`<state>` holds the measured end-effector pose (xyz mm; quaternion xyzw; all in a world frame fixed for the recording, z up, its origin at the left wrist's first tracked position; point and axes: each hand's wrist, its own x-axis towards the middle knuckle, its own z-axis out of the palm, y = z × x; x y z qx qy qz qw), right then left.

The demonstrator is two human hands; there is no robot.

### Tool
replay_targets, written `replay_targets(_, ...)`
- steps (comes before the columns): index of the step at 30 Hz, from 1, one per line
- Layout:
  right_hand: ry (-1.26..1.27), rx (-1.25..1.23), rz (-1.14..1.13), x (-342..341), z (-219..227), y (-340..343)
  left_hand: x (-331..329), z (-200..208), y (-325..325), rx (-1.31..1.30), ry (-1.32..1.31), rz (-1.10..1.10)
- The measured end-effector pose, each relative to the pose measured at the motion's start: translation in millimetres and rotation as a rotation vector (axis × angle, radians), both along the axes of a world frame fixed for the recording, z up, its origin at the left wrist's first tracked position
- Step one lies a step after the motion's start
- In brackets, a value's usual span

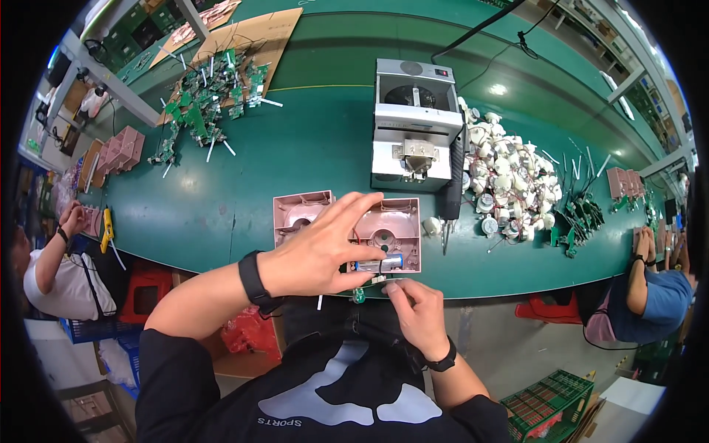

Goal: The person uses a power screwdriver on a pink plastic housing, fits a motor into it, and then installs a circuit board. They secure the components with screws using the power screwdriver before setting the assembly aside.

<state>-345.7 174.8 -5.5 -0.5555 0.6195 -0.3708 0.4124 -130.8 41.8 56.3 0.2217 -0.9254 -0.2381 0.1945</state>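
Note:
A pink plastic housing (408, 229) lies with its hollow side up at the table's front edge. My left hand (314, 251) reaches across it, fingers spread, covering its middle. Beneath those fingers a blue cylindrical battery (393, 261) rests along the housing's near side. Close to my left thumb is a small white connector (379, 279), and a small green circuit board (359, 295) hangs at the table edge. Beside the connector my right hand (418, 310) has thumb and forefinger pinched together; whatever is between them is too small to make out.
Behind the housing stands a grey-white machine (413, 122), with a black-handled tool (453, 184) at its right. White round parts with wires (509, 173) are heaped farther right. Green circuit boards (210, 96) pile up at the far left. Co-workers sit at both sides.

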Motion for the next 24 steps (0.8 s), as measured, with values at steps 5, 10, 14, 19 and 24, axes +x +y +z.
replay_targets(5,0.154,-0.144,-0.029,7.0,-10.0,-9.3,-3.6,-17.0,-10.8,0.037,-0.054,0.018)
replay_targets(10,0.373,-0.200,0.034,11.2,-9.0,-17.1,2.0,-21.4,-10.9,-0.071,-0.151,0.075)
replay_targets(14,0.487,-0.215,0.082,16.6,-7.5,-18.1,4.6,-24.0,-12.3,-0.039,-0.193,0.124)
replay_targets(19,0.492,-0.209,0.201,5.0,10.3,-13.0,7.4,-24.6,-14.6,-0.017,-0.198,0.157)
replay_targets(24,0.600,-0.364,-0.052,-30.7,37.2,-44.1,12.9,-24.8,-15.9,-0.021,-0.224,0.104)
